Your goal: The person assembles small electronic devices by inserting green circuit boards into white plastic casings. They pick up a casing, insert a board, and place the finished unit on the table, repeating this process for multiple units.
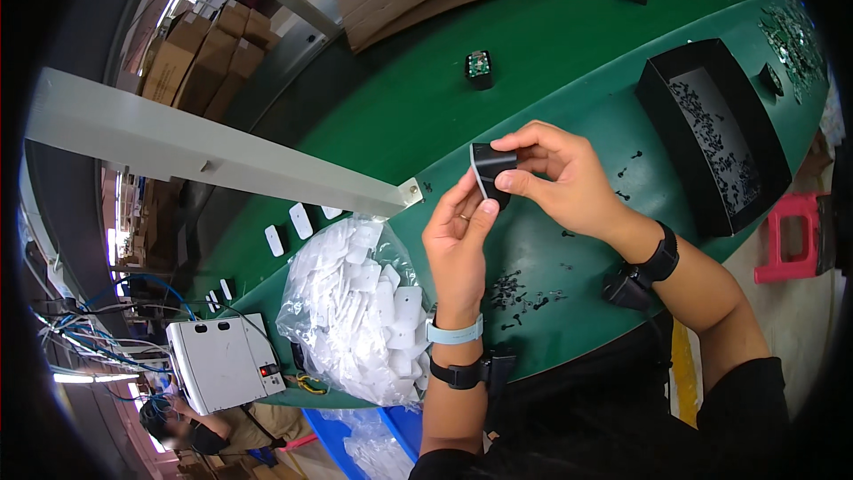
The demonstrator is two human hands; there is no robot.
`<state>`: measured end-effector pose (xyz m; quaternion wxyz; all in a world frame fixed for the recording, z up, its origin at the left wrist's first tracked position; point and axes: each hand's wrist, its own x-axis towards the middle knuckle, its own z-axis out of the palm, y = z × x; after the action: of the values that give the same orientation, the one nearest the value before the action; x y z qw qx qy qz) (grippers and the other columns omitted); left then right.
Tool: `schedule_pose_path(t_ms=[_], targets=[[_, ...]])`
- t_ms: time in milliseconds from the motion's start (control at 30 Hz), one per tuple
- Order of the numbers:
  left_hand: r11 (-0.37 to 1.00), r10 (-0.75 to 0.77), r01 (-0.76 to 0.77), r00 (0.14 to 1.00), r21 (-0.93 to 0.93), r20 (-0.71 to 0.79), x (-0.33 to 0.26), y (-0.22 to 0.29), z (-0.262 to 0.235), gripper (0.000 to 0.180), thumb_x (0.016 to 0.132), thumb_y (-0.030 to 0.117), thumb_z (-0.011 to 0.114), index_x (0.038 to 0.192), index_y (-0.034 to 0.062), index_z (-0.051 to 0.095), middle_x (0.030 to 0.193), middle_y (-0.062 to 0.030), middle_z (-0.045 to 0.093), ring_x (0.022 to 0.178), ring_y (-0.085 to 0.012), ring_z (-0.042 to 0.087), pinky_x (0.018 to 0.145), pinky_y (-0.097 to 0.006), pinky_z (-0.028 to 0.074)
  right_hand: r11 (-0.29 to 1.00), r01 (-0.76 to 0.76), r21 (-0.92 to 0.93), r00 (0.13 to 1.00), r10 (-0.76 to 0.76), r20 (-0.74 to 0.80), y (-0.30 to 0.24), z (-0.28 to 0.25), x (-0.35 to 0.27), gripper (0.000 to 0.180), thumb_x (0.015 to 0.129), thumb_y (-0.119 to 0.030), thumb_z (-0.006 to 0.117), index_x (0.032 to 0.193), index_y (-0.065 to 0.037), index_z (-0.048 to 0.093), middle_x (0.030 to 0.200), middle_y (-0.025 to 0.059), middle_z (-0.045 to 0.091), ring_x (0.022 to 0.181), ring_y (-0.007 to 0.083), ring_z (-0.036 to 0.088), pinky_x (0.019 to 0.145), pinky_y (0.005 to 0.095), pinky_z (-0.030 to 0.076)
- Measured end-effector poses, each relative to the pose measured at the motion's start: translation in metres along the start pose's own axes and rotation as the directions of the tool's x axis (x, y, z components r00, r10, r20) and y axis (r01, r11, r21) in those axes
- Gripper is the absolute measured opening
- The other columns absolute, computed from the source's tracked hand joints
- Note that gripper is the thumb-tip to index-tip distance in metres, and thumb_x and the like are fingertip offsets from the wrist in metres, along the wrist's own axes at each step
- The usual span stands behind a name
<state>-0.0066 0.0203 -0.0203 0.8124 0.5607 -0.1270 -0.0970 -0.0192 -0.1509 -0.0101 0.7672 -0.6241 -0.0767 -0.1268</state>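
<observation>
Over the green table, both my hands hold one small black plastic housing [495, 160] with a white cover plate [476, 176] against its left side. My left hand [458, 229] is closed on its lower left, thumb and fingers at the white plate. From the right, my right hand [564, 173] pinches the black body between thumb and fingers. Beside my left wrist lies a clear bag [351, 302] full of white cover plates. Loose small black parts [517, 292], which look like screws, are scattered below my hands. The inside of the housing is hidden.
A black box [662, 93] of small dark parts stands at right, with a heap of green circuit boards [793, 40] beyond. A housing with a circuit board [478, 69] sits on the green strip ahead. A metal post [222, 147] slants at left, above a white machine [218, 360].
</observation>
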Motion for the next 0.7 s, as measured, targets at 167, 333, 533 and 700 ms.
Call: schedule_pose_path(t_ms=[167,333,533,700], targets=[[0.947,0.204,-0.185,0.978,0.261,-0.047,0.0,-0.008,0.005,0.04,0.089,-0.006,0.069,0.128,-0.0071,0.061,0.136,-0.0201,0.059,0.122,-0.0271,0.061,0.104,-0.039,0.05,0.989,-0.131,0.067,0.991,0.129,0.028,0.002,0.001,0.003,0.037,0.091,-0.002,0.071,0.126,0.003,0.062,0.117,0.0104,0.066,0.103,0.0154,0.066,0.087,0.0276,0.055],[0.578,0.529,-0.379,0.848,0.723,0.022,-0.001,0.003,0.01,0.033,0.081,0.003,0.075,0.114,0.0018,0.069,0.121,-0.0192,0.068,0.11,-0.0343,0.067,0.092,-0.038,0.054,0.998,-0.057,-0.03,0.998,0.058,0.033,0.005,0.024,-0.001,0.046,0.092,0.001,0.066,0.136,0.002,0.052,0.122,0.012,0.061,0.113,0.0165,0.061,0.096,0.0309,0.052],[0.584,0.597,-0.321,0.792,0.745,-0.127,0.001,0.007,0.006,0.044,0.087,0.007,0.072,0.125,-0.0026,0.053,0.138,-0.0235,0.048,0.12,-0.0376,0.054,0.098,-0.043,0.046,0.924,-0.072,-0.377,0.986,0.124,0.115,0.03,0.03,0.084,0.038,0.082,0.001,0.063,0.12,-0.001,0.067,0.114,0.0089,0.064,0.097,0.019,0.066,0.083,0.0332,0.056],[0.559,0.623,-0.403,0.781,0.725,-0.046,-0.002,0.013,0.002,0.027,0.088,0.007,0.068,0.112,0.0001,0.059,0.129,-0.0202,0.052,0.117,-0.038,0.053,0.099,-0.045,0.043,0.846,-0.121,-0.519,0.923,0.288,0.253,0.082,0.034,0.156,0.042,0.08,-0.004,0.071,0.121,0.001,0.066,0.109,0.0119,0.07,0.094,0.0186,0.067,0.084,0.0304,0.054]])
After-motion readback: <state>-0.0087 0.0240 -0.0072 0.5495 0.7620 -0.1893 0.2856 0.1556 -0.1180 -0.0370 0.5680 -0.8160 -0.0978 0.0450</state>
